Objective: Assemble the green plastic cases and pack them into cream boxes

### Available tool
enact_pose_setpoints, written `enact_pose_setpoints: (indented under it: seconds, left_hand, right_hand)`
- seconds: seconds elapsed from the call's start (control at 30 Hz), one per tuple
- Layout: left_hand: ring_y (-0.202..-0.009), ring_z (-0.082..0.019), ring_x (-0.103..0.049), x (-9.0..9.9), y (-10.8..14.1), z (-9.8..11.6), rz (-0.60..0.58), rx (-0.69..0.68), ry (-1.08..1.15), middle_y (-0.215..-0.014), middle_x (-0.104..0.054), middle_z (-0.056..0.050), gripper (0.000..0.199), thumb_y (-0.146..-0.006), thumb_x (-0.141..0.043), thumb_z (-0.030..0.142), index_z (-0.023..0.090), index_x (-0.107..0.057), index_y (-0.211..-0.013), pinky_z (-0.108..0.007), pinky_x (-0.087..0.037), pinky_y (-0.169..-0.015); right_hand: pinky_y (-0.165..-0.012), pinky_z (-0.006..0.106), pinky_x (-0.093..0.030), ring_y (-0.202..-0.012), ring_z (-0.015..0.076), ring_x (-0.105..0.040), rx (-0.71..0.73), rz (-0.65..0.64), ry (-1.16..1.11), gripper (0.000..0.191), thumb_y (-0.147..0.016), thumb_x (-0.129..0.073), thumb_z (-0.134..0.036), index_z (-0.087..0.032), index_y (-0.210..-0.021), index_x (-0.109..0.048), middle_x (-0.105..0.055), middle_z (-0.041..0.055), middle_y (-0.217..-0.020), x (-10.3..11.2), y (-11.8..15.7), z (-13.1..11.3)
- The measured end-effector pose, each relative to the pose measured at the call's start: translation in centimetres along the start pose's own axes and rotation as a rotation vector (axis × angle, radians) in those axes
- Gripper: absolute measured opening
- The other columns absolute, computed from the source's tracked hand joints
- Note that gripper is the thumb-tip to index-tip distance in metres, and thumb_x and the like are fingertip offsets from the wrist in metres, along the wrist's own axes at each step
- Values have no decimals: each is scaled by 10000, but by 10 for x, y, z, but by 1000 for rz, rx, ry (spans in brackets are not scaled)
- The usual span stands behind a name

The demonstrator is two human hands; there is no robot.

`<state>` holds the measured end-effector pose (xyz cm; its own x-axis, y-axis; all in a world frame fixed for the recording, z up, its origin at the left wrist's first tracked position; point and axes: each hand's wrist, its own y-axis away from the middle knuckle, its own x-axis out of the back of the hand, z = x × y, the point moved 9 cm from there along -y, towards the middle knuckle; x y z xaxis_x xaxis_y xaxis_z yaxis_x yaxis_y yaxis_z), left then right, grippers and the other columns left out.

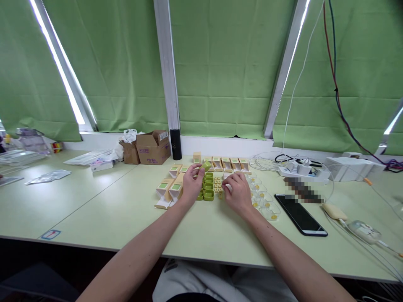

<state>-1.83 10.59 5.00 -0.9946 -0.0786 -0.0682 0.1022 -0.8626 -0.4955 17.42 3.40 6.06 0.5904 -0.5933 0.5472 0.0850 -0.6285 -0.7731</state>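
Observation:
My left hand grips a small green square case, raised above the table and tilted. Below it stand rows of similar green cases, open at the top. My right hand is closed with fingertips pinched together beside a block of small yellow square pieces; what is between the fingertips, if anything, is too small to make out. Right of that hand lie clear plastic shells with yellow round spots in them. Left of my left hand stand opened cardboard boxes with green labels.
More opened small boxes line the back. Behind them are a black bottle and a brown carton. To the right lie a black phone, a power strip and loose cables. Flat plastic packets lie far left.

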Motion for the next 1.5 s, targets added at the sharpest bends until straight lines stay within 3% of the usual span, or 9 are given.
enact_pose_setpoints:
  seconds: [0.13,0.33,0.73,0.87,1.0,1.17,1.3,1.5]
  left_hand:
    - [-641,-145,-596,-2,-1,-20,-4,214,226,-773,-751,-60,606,-778,-765,746,180,-641,-958,-244,-419,-565]
    - [-638,-183,-651,-4,1,-31,-38,365,424,-784,-760,-96,533,-820,-760,672,170,-664,-969,-289,-448,-574]
    - [-612,-171,-626,1,-2,-18,-25,353,428,-753,-759,-99,473,-794,-792,615,179,-628,-870,-283,-421,-584]
    - [-666,-168,-630,3,-8,5,-61,190,310,-769,-745,-67,459,-790,-807,593,200,-576,-834,-269,-413,-606]
    - [-689,-162,-584,10,-10,49,-47,-128,-67,-795,-690,-30,337,-885,-740,517,207,-618,-840,-288,-434,-634]
    - [-984,-264,-602,2,14,87,-130,-517,-512,-958,-747,-70,97,-930,-720,329,239,-746,-905,-418,-519,-875]
    - [-1124,-321,-518,-4,46,88,-242,-695,-715,-1149,-764,-85,108,-928,-731,265,270,-801,-847,-525,-499,-982]
    - [-1230,-354,-470,-9,76,70,-366,-724,-917,-1206,-692,-98,120,-886,-788,273,298,-823,-774,-574,-447,-1038]
  right_hand:
    - [-866,417,-486,-1019,288,-537,5,-2,0,170,-897,-630,-99,-234,-833,-711,-695,80,-919,0,0,0]
    - [-869,426,-484,-1023,290,-538,-3,-10,-8,179,-891,-621,-97,-238,-825,-711,-698,80,-922,-1,0,1]
    - [-872,396,-483,-1025,276,-534,-8,-6,9,169,-890,-637,-93,-235,-824,-700,-693,73,-916,-1,0,3]
    - [-868,410,-487,-1016,284,-538,-10,0,-14,180,-885,-629,-89,-239,-825,-709,-695,76,-912,0,0,2]
    - [-867,412,-496,-997,281,-539,-12,7,-30,176,-881,-633,-93,-237,-821,-715,-697,80,-908,0,0,2]
    - [-869,415,-499,-1019,288,-549,-16,0,-24,167,-889,-628,-109,-238,-832,-718,-698,79,-912,-3,1,4]
    - [-871,417,-494,-1006,285,-542,-7,1,-24,164,-887,-631,-102,-238,-834,-707,-700,72,-915,-3,1,4]
    - [-882,411,-489,-1022,282,-541,-5,0,-15,153,-895,-644,-112,-238,-825,-697,-698,72,-907,-3,1,4]
